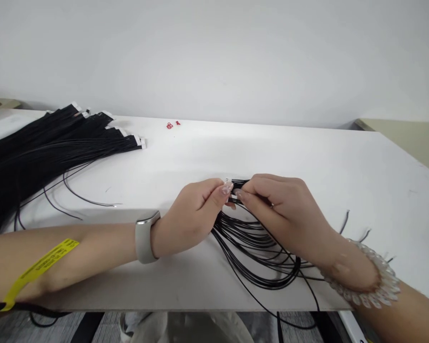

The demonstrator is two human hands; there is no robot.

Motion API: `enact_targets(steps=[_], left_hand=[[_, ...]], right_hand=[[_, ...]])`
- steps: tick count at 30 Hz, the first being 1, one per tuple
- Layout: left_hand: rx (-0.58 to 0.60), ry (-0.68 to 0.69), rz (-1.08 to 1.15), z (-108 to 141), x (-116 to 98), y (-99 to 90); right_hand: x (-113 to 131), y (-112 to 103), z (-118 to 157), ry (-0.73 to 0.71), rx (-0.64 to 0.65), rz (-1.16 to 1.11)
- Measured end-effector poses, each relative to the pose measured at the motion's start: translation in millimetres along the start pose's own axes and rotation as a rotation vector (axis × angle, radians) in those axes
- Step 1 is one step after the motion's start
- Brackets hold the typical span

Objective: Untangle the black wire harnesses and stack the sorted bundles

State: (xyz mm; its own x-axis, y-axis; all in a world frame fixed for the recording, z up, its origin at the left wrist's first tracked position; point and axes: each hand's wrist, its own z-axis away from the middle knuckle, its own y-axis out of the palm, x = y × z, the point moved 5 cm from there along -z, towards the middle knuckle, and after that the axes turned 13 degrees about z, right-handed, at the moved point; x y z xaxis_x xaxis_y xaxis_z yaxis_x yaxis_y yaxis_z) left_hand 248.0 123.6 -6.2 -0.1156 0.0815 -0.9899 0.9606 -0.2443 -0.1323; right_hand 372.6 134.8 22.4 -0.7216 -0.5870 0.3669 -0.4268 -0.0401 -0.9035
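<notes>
A looped bundle of thin black cables hangs below both hands, over the front part of the white table. My left hand is closed, thumb and fingers pinching the bundle's upper end beside a small white connector. Just to its right, my right hand is closed on the same black cables, its thumb tip close to the left thumb. Some loops trail under the right hand, and one strand drops past the table's front edge. The fingertips partly hide where the cables are held.
A large pile of black cables with white connectors lies at the left, some loose strands reaching right. Small red pieces sit near the back of the white table. Behind stands a pale wall; another surface is at the right.
</notes>
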Motion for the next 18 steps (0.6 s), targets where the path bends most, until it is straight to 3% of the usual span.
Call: enact_targets(steps=[4,7,12,13,15,18], left_hand=[[-0.002,-0.035,0.032,-1,3,0.0],[-0.043,-0.153,0.167,-2,12,-2.2],[-0.171,-0.233,0.37,-6,24,-8.5],[-0.199,-0.232,0.392,-6,25,-9.6],[-0.25,-0.224,0.422,-7,26,-10.9],[-0.284,-0.225,0.45,-6,27,-10.5]], right_hand=[[-8,-1,-2,0.018,0.035,0.005],[-21,-5,-3,0.06,0.056,0.068],[-32,-38,5,0.088,-0.249,0.264],[-33,-43,9,0.1,-0.261,0.273],[-39,-45,15,0.109,-0.131,0.299],[-46,-29,24,0.061,0.212,0.277]])
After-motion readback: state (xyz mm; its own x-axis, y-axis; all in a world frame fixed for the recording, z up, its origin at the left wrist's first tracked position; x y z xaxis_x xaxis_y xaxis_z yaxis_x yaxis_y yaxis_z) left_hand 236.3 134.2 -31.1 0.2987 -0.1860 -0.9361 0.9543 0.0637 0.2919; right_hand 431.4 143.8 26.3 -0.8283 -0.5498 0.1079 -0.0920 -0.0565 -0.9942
